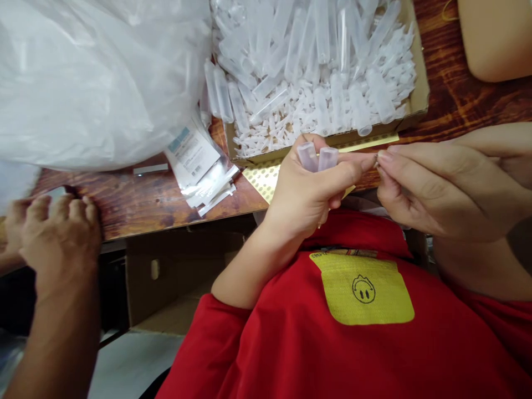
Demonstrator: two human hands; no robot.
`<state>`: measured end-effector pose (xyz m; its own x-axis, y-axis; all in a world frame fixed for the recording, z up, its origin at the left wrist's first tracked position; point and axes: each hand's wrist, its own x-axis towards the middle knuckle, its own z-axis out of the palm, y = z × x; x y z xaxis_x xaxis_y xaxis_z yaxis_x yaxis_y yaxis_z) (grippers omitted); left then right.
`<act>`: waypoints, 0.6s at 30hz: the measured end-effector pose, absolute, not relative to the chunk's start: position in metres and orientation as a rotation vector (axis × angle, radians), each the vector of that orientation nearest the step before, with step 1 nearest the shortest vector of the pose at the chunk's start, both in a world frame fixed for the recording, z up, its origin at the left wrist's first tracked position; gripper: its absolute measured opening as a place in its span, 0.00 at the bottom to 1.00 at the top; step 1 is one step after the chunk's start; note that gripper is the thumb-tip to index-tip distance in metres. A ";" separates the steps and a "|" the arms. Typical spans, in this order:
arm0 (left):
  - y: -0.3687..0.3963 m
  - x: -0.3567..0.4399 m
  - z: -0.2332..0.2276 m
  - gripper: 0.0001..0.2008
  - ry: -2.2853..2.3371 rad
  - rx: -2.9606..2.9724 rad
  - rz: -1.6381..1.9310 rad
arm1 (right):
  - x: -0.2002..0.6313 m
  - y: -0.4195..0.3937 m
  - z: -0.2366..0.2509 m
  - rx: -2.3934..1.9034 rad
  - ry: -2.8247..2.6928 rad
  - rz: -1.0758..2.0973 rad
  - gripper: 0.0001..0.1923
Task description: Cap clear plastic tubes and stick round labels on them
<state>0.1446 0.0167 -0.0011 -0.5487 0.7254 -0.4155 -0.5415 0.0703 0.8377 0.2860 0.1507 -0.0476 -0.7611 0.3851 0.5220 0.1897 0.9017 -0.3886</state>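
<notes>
My left hand (293,197) is closed around two translucent plastic tubes (328,159), whose open ends point up between thumb and fingers. The tips of its thumb and forefinger reach right and meet my right hand (446,185). With thumb and forefinger pinched, the right hand touches those tips; a tiny dark speck shows there, too small to name. Under and behind the left hand lies a gold sheet (260,177) with rows of small round dots. Just beyond is a shallow cardboard box (421,83) filled with similar tubes (322,33) and small white pointed nozzles (286,124).
A large white plastic bag (95,83) bulges at the left. Beside it lie silvery packets with a printed label (195,158) on the wooden table (137,205). At far left, another person's hands (58,227) rest near a dark object. A beige surface (499,39) stands top right.
</notes>
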 end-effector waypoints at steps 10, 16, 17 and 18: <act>0.017 0.145 -0.001 0.24 1.357 0.188 1.689 | 0.280 0.146 -0.048 -0.228 -2.285 0.125 0.17; 0.019 0.145 0.001 0.25 1.312 0.173 1.719 | 0.276 0.145 -0.042 -0.182 -2.239 0.049 0.13; 0.018 0.145 0.000 0.26 1.298 0.178 1.726 | 0.276 0.145 -0.041 -0.183 -2.247 0.047 0.14; 0.018 0.145 -0.001 0.26 1.289 0.184 1.734 | 0.276 0.144 -0.040 -0.185 -2.259 0.046 0.14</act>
